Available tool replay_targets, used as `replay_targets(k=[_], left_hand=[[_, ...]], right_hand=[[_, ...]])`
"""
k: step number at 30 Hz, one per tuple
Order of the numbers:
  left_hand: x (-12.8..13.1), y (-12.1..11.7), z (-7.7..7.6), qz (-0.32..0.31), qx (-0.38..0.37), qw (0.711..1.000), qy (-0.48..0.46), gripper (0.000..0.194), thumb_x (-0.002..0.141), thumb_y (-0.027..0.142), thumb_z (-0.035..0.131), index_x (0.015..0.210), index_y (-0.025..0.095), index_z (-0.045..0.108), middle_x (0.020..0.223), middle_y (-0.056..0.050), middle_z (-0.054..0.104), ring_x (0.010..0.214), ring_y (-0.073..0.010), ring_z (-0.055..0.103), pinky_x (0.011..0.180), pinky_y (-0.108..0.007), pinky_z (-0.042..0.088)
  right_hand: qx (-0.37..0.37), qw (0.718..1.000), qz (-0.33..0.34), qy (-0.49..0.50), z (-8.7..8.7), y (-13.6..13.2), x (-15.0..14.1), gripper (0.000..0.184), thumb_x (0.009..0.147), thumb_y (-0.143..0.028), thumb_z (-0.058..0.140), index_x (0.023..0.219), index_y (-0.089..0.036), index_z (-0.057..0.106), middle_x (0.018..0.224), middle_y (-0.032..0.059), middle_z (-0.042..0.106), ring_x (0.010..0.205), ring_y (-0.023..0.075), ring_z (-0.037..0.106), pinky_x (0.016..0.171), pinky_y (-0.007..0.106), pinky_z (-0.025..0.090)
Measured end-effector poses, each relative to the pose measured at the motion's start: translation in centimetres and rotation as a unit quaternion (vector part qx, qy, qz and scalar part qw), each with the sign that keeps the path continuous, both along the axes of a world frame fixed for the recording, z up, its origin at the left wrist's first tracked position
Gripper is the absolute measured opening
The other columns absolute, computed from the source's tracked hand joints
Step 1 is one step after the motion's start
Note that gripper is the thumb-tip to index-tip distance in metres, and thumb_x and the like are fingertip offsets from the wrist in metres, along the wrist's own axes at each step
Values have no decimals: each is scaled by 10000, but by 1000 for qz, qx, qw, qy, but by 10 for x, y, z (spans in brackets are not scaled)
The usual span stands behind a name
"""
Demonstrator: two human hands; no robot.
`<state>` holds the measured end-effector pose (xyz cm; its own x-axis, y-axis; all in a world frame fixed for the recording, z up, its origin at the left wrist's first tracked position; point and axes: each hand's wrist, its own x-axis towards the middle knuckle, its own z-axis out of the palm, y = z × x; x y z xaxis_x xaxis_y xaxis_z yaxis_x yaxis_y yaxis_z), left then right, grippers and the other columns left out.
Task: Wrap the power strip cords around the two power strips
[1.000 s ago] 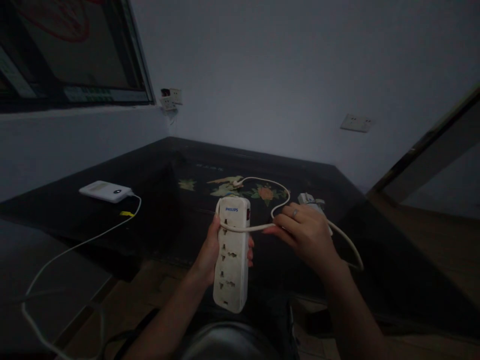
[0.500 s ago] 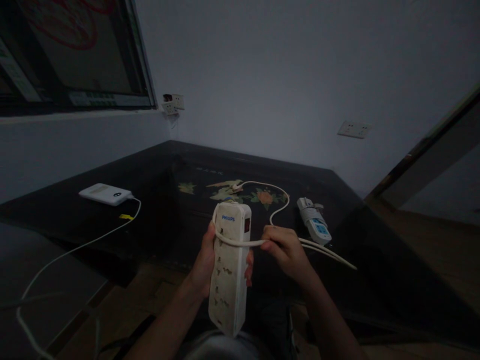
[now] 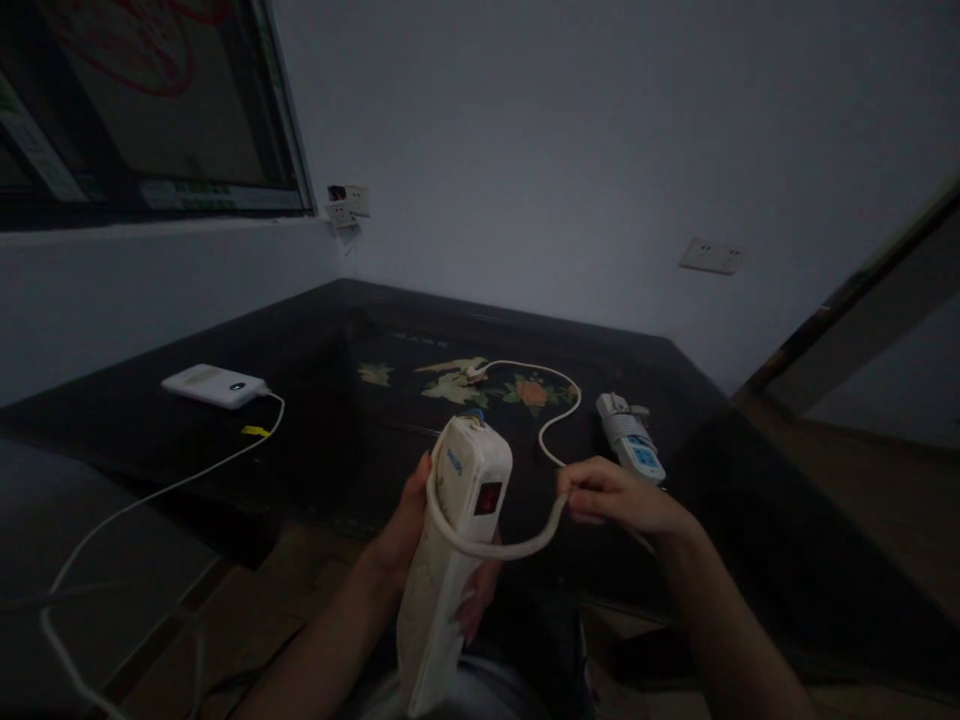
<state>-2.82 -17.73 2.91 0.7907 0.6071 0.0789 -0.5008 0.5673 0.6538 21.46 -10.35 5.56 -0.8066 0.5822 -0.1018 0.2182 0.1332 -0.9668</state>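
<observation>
My left hand (image 3: 405, 520) is wrapped round a white Philips power strip (image 3: 454, 540), tilted so that its side with the dark red switch (image 3: 487, 498) faces me. The strip's cord (image 3: 495, 550) loops across its upper part. To the right, my right hand (image 3: 619, 495) pinches that cord between thumb and fingers. From there the cord curves back over the table to its plug end (image 3: 474, 374). A second, smaller power strip (image 3: 631, 440), with blue sockets and its cord wound round it, lies beyond my right hand.
The dark table (image 3: 420, 320) bears a painted flower pattern and meets the wall. On its left lies a white power bank (image 3: 216, 386) with a white cable (image 3: 150, 488) hanging over the edge, near a yellow tag (image 3: 256, 431). Wall sockets (image 3: 712, 256) are at the back right.
The power strip has turned from its socket face to its switch side. My right hand has shifted right, and the cord between the hands now sags in a wider curve.
</observation>
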Motion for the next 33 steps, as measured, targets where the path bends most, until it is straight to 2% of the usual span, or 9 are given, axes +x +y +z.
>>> replay_targets(k=[3, 7, 11, 14, 17, 22, 26, 29, 33], left_hand=[[-2, 0, -2, 26, 43, 998, 44, 789, 657, 843, 440, 681, 91, 678, 538, -95, 625, 475, -206, 589, 466, -293, 467], [-2, 2, -4, 38, 112, 985, 127, 671, 711, 725, 550, 888, 99, 715, 716, -110, 691, 665, -218, 644, 605, -286, 481], [4, 3, 5, 30, 249, 946, 203, 636, 756, 672, 552, 1069, 134, 678, 923, -107, 692, 819, -216, 628, 745, -291, 473], [13, 4, 9, 1, 313, 913, 263, 630, 803, 659, 492, 1156, 157, 633, 1039, -103, 669, 916, -229, 600, 805, -299, 455], [21, 9, -2, 9, 349, 879, 324, 522, 868, 567, 467, 1172, 169, 614, 1059, -86, 662, 925, -219, 592, 824, -293, 440], [24, 20, -33, 63, 336, 874, 345, 421, 909, 484, 442, 1104, 162, 632, 1011, -75, 665, 900, -205, 596, 811, -283, 440], [22, 24, -38, 109, 326, 863, 369, 479, 898, 485, 466, 1238, 157, 542, 1172, -98, 621, 1045, -230, 561, 909, -324, 420], [22, 29, -38, 147, 312, 854, 390, 481, 887, 491, 467, 1202, 140, 558, 1200, -108, 616, 1101, -252, 538, 966, -359, 391], [25, 37, -50, 220, 250, 858, 390, 369, 841, 443, 525, 994, 132, 653, 1121, -110, 664, 1062, -289, 552, 912, -370, 419]], right_hand=[[-54, 998, 32, -30, -5, 16, 10, 423, 798, -555, 609, 693, -161, 499, 476, -94, 377, 390, 41, 264, 377, 187, 165], [-60, 993, 66, -83, -1, 38, 3, 381, 785, -500, 646, 717, -140, 542, 515, -83, 440, 380, 28, 288, 364, 177, 156], [-42, 982, 125, -136, 15, 58, -16, 363, 759, -473, 669, 706, -125, 579, 524, -78, 462, 398, 25, 313, 382, 169, 187], [3, 966, 177, -187, 31, 66, -33, 307, 792, -415, 642, 705, -124, 600, 502, -81, 461, 405, 30, 337, 405, 170, 224], [108, 947, 203, -224, 49, 59, -51, 247, 837, -320, 608, 691, -121, 626, 464, -86, 437, 417, 40, 363, 434, 180, 253], [301, 896, 167, -279, 69, 27, -76, 219, 828, -200, 643, 624, -122, 658, 549, -23, 581, 512, 67, 493, 508, 199, 329], [418, 838, 86, -339, 73, 4, -88, 189, 827, -276, 653, 716, -134, 711, 650, 42, 664, 576, 115, 571, 517, 228, 329], [453, 807, 34, -378, 70, -11, -97, 234, 875, -304, 594, 837, -119, 733, 765, 116, 712, 677, 180, 650, 545, 246, 367], [449, 784, -6, -429, 67, -30, -111, 253, 920, -276, 534, 909, -119, 733, 827, 156, 729, 759, 237, 694, 557, 267, 421]])
